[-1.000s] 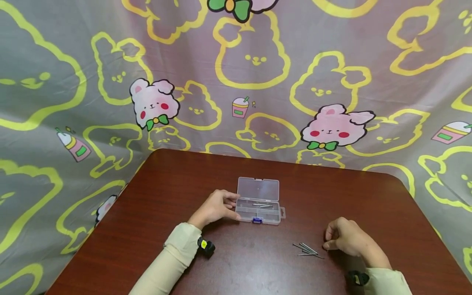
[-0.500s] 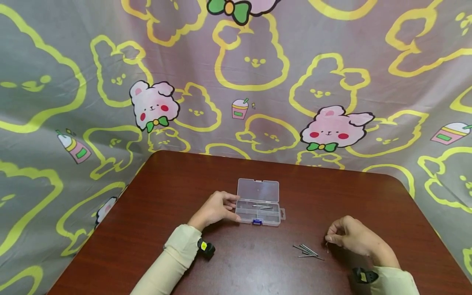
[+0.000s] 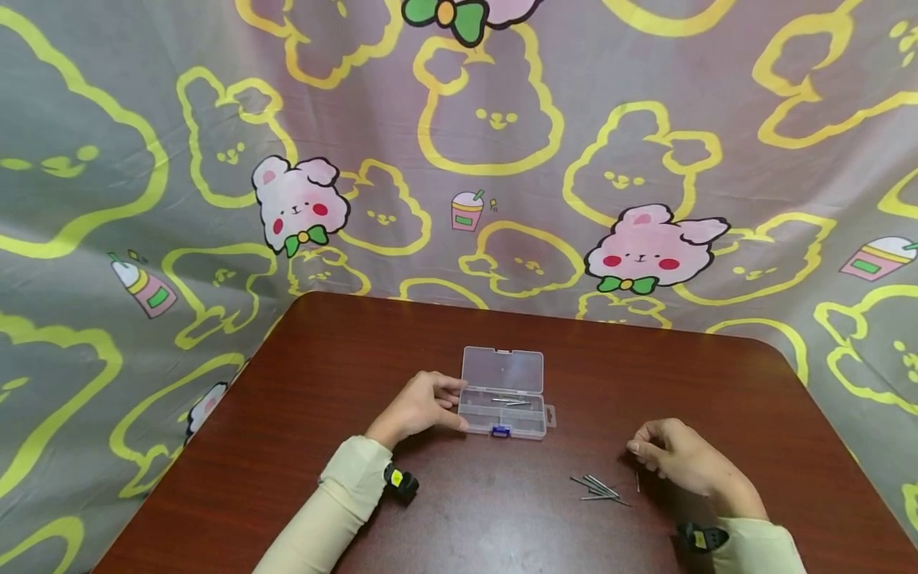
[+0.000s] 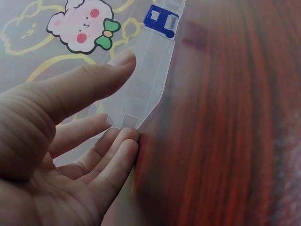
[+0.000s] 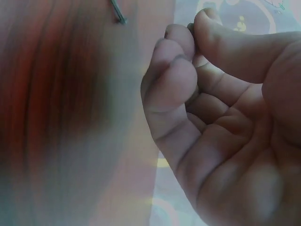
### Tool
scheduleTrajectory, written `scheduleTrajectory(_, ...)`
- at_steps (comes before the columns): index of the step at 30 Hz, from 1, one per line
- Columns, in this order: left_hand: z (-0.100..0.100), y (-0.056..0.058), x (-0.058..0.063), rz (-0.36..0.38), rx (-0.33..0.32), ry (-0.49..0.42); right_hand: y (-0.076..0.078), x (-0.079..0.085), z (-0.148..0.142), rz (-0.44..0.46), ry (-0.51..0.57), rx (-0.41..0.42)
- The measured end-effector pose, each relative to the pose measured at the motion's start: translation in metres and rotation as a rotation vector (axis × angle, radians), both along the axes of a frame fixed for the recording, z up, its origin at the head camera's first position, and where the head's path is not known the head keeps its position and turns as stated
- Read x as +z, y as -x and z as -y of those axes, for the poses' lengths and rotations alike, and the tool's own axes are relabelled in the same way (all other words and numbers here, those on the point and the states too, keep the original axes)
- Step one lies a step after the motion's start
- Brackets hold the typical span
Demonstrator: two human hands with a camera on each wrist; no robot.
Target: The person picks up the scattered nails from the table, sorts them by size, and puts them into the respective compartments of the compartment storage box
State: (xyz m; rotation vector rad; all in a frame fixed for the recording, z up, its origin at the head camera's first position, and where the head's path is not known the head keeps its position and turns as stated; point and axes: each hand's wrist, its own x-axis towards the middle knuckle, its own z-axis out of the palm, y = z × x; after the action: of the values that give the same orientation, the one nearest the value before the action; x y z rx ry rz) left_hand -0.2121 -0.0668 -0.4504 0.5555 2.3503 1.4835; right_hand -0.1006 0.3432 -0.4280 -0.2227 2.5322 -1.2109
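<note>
A clear plastic compartment box lies on the table with its lid raised, a blue latch at the front. Several nails sit in a back compartment. My left hand holds the box's left end, thumb at the front corner and fingers toward the hinge; the left wrist view shows the fingertips at the box corner. My right hand pinches a thin nail between thumb and forefinger; in the right wrist view only a small dark tip shows there. A small pile of nails lies to its left.
The dark red-brown wooden table has rounded back corners. Behind it hangs a grey curtain printed with cartoon animals. A black band sits on the left wrist, another band on the right.
The right hand has come up slightly from beside the nail pile, and a thin nail now shows below its fingertips. The left hand and box have stayed in place.
</note>
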Motion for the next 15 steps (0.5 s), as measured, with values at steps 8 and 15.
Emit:
scheduleTrajectory(8,-0.0002,-0.0001,0.0019,0.001,0.010,0.010,-0.0046,0.0015,-0.0020,-0.048,-0.168,0.001)
scheduleTrajectory(15,-0.0016,0.0011,0.0003,0.004,0.008,0.008,-0.0072,-0.0016,-0.0022,-0.116,-0.262,0.018)
